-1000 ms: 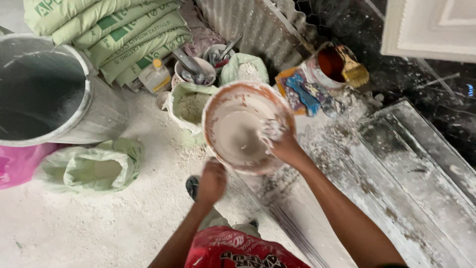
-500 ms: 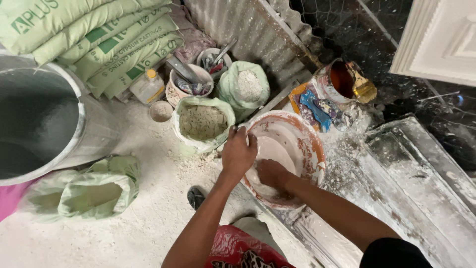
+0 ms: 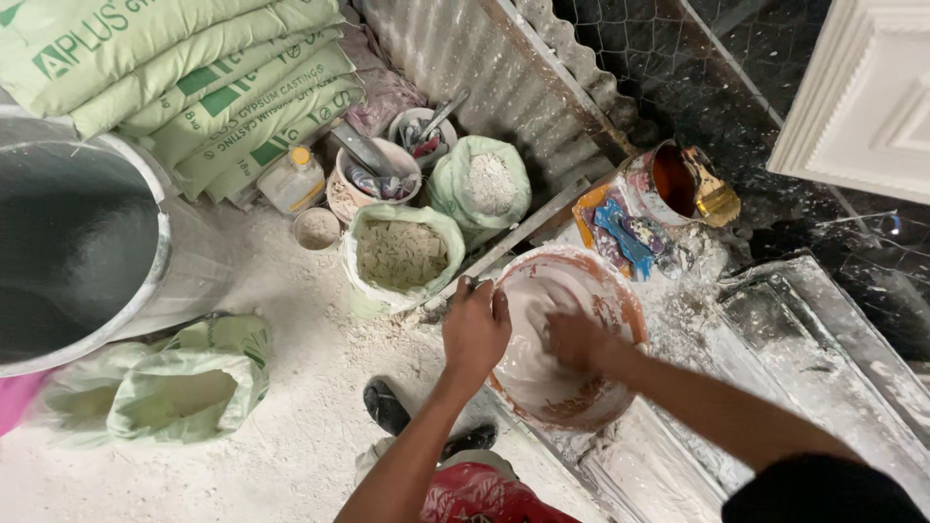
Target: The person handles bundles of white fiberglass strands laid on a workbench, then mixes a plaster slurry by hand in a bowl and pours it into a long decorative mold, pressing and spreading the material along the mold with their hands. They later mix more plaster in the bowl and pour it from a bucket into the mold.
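Note:
A round orange bowl (image 3: 620, 300) coated in white plaster sits tilted on a long white mould (image 3: 678, 446). My left hand (image 3: 477, 324) grips the bowl's left rim. My right hand (image 3: 573, 339) is inside the bowl, smeared with wet white plaster; whether it holds anything I cannot tell.
An open green sack of powder (image 3: 402, 254) stands just left of the bowl, another sack (image 3: 482, 184) behind it. A big metal drum (image 3: 174, 252) is at far left, stacked green bags (image 3: 194, 77) behind. A pot with a brush (image 3: 678, 184), small tubs with tools (image 3: 373, 174), a crumpled sack (image 3: 184, 387).
The view shifted, so the bowl now sits further right and lower. My left hand went from my knee to the bowl's rim. My right hand keeps working inside the bowl.

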